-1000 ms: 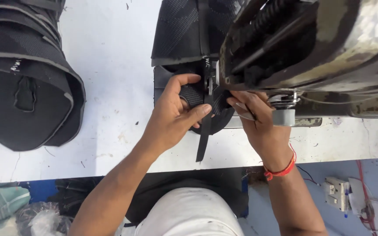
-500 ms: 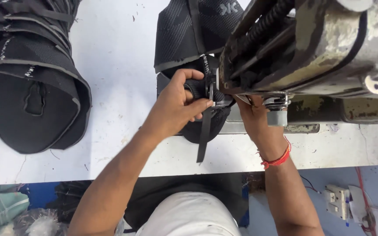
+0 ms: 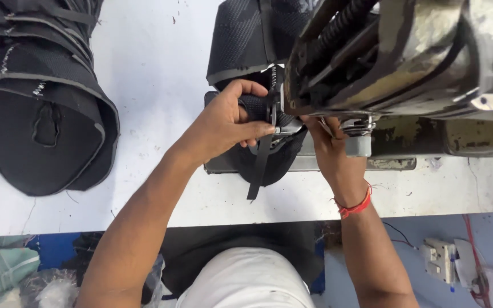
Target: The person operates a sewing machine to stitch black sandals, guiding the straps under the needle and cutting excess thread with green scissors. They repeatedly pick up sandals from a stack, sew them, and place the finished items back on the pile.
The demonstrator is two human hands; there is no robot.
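The left hand point(image 3: 223, 122) pinched a black strap point(image 3: 261, 162) against a black fabric piece point(image 3: 269, 154) lying on the white tabletop point(image 3: 161, 68) under the head of a worn sewing machine point(image 3: 406, 57). The right hand point(image 3: 329, 145) pressed the fabric beside the needle; its grip was partly hidden. A stack of black fabric pieces point(image 3: 35, 108) lay well apart, at left.

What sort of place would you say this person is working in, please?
Probably a sewing workshop for bags or similar goods. A worn industrial sewing machine stands on a white table, both hands feed a black fabric piece under it, and a stack of similar black pieces lies alongside.
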